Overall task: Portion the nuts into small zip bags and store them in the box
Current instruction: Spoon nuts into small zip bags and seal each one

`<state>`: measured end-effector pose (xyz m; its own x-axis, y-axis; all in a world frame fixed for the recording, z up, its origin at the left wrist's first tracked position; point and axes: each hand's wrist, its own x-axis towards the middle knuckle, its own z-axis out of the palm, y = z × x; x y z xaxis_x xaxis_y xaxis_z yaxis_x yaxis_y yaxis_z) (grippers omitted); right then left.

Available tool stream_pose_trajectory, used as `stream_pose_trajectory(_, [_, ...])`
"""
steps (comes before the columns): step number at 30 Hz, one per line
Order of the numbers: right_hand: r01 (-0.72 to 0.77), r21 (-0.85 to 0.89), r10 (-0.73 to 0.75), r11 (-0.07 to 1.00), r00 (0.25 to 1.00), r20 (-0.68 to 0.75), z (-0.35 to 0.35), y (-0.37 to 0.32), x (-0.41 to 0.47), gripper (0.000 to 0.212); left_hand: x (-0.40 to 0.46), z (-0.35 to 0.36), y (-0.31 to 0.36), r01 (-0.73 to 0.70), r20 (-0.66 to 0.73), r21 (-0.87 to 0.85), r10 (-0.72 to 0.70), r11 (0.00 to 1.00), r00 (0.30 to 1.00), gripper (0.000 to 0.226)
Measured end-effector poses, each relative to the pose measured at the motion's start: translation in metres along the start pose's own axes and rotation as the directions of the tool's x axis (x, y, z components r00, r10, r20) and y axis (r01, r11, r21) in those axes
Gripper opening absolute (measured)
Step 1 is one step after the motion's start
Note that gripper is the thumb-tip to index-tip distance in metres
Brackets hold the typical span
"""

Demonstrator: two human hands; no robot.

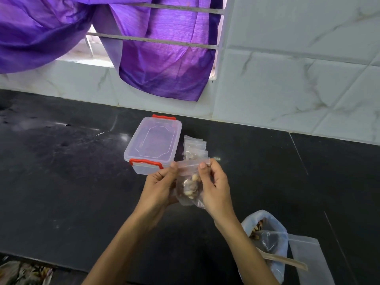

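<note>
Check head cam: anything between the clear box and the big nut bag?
Yes, head view: both hands, left hand and right hand, holding a small zip bag.

A black stone counter (pixel 61 182) fills the lower frame, glossy, with pale smears toward 9 o'clock. Behind it runs a wall (pixel 298 79) of white marble-veined tiles, from 9 to 3 o'clock. At 12 o'clock a window (pixel 90 48) with horizontal bars (pixel 164 41) lets in daylight through a purple curtain (pixel 164 58), whose hem hangs down over the tiles.
</note>
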<state>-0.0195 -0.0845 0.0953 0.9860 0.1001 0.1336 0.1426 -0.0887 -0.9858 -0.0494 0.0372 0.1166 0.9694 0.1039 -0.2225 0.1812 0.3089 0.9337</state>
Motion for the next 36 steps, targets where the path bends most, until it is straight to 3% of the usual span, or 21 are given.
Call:
stream_pose_trajectory(3, [-0.01,-0.035,0.008,0.999,0.998,-0.056,0.007,0.006,0.0,0.016,-0.001,0.0,-0.01,-0.034,-0.057,0.277,0.052,0.96,0.997,0.055])
stream_pose_trajectory(6, [-0.028,-0.074,0.024,0.997,0.998,-0.062,0.011,0.012,-0.001,0.018,-0.006,0.001,-0.028,-0.138,-0.107,0.572,0.24,0.808,0.965,0.044])
stream_pose_trajectory(9, [-0.04,-0.092,0.035,0.995,0.998,-0.054,0.013,0.016,-0.001,0.022,-0.001,0.0,-0.042,-0.116,-0.146,0.699,0.301,0.705,0.942,0.031])
stream_pose_trajectory(14, [-0.048,-0.162,0.029,0.986,0.993,-0.116,0.009,0.026,0.006,0.022,0.009,0.001,-0.049,-0.115,-0.138,0.751,0.325,0.65,0.936,0.016])
stream_pose_trajectory(19, [-0.145,-0.21,0.105,0.967,0.977,-0.187,0.009,0.042,0.02,0.019,0.022,0.005,-0.059,-0.121,-0.203,0.596,0.295,0.794,0.934,0.017])
stream_pose_trajectory(22, [-0.173,-0.253,0.118,0.952,0.968,-0.221,0.007,0.054,0.036,0.015,0.04,0.007,-0.071,-0.056,-0.287,0.591,0.274,0.805,0.918,0.008])
stream_pose_trajectory(27, [-0.282,-0.306,0.205,0.909,0.944,-0.258,0.001,0.077,0.071,0.007,0.072,0.015,-0.083,0.019,-0.297,0.691,0.261,0.723,0.918,0.017])
stream_pose_trajectory(33, [-0.356,-0.384,0.3,0.852,0.933,-0.199,-0.002,0.096,0.088,0.022,0.095,0.008,-0.088,0.129,-0.238,0.843,0.146,0.522,0.96,0.034])
stream_pose_trajectory(36, [-0.364,-0.395,0.313,0.843,0.931,-0.19,-0.002,0.101,0.086,0.024,0.094,0.005,-0.09,0.116,-0.219,0.867,0.161,0.485,0.962,0.037])
